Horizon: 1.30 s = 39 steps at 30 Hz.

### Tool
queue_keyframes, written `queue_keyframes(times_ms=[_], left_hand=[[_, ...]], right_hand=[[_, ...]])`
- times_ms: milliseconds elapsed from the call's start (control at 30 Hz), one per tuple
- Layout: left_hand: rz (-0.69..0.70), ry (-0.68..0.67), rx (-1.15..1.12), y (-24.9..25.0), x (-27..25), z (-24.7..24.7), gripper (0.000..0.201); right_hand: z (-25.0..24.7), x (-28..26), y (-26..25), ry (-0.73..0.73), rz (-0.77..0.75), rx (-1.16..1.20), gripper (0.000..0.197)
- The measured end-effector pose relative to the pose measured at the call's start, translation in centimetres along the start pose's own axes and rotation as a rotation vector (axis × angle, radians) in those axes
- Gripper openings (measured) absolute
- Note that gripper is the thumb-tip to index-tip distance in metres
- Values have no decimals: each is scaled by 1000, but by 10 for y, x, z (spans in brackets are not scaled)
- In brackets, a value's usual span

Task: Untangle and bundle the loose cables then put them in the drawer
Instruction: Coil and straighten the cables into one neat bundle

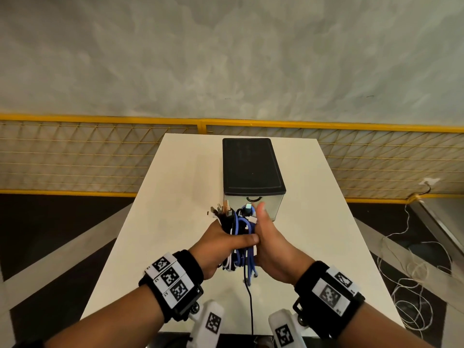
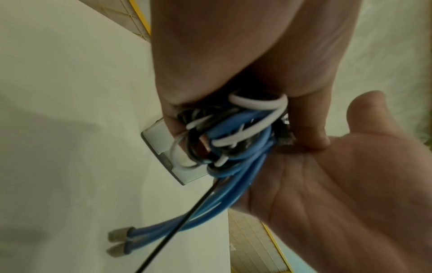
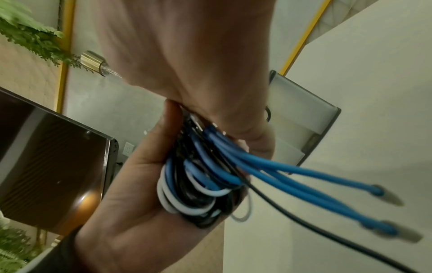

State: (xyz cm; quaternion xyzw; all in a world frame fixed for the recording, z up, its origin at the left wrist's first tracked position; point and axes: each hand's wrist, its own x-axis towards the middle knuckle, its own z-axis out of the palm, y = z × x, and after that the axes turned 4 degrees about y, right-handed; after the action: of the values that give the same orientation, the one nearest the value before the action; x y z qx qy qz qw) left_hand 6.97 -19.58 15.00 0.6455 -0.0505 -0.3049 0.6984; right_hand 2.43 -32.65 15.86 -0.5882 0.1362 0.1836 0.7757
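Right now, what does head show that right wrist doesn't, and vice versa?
Head only: the drawer unit's black top, the upright connector ends above the left hand, and both wristbands. Right wrist only: a dark screen, a fern, and two blue cable plugs hanging free. Both: the cable bundle gripped by the left hand, the right hand against it, and a trailing black cable.

You have one bundle, one drawer box, one table and two hands to count.

You hold a single bundle of cables (image 1: 239, 232) between your left hand (image 1: 221, 243) and right hand (image 1: 272, 247); how many cables it packs you cannot tell, but blue, white and black ones show. Two blue ends with metal plugs (image 3: 383, 195) hang free, plus one thin black lead (image 1: 251, 305). One drawer box (image 1: 252, 169) stands on the one white table (image 1: 175, 197). Each of your two wrists carries one marked band (image 1: 173, 280).
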Motion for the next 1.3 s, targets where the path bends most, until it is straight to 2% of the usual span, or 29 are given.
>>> queue_keyframes(times_ms=[200,333,467,600,667,733,800,867,900,967,1033,1100,1167,1300], left_hand=[[31,-31,5,-8,-2,-3,31],[51,90,-53,-9,-2,1,26],[65,184,-69,-5,1,5,33],[62,260,-133,8,8,1,23],[57,296,-184,14,12,-5,15],[41,290,-237,20,14,-8,10],[11,235,-318,23,14,-11,16],[-27,113,-393,29,11,-10,8],[-44,35,-424,31,8,-10,7],[-108,-140,-456,31,2,-12,26],[-195,-346,-474,27,-5,-17,36],[-278,-507,-400,22,-10,-21,38],[-347,-539,-233,19,-14,-25,31],[-465,-499,-14,8,-18,-31,23]], right_hand=[[0,3,3,-72,47,-6,92],[5,-1,-9,-50,48,-76,88],[4,-2,-13,-74,49,-164,87],[-6,-7,-3,-54,-44,-166,60],[-11,-10,2,-64,-91,-261,45],[-17,-10,9,-78,-67,-369,40],[-19,-11,18,-107,-31,-459,27],[-16,-15,26,-144,5,-465,10],[-15,-17,29,-159,28,-466,9],[-14,-19,30,-201,60,-538,8],[-17,-18,28,-244,108,-644,4],[-21,-16,25,-252,121,-789,13],[-24,-16,17,-228,93,-975,16],[-26,-22,-6,-156,-7,-1214,23]])
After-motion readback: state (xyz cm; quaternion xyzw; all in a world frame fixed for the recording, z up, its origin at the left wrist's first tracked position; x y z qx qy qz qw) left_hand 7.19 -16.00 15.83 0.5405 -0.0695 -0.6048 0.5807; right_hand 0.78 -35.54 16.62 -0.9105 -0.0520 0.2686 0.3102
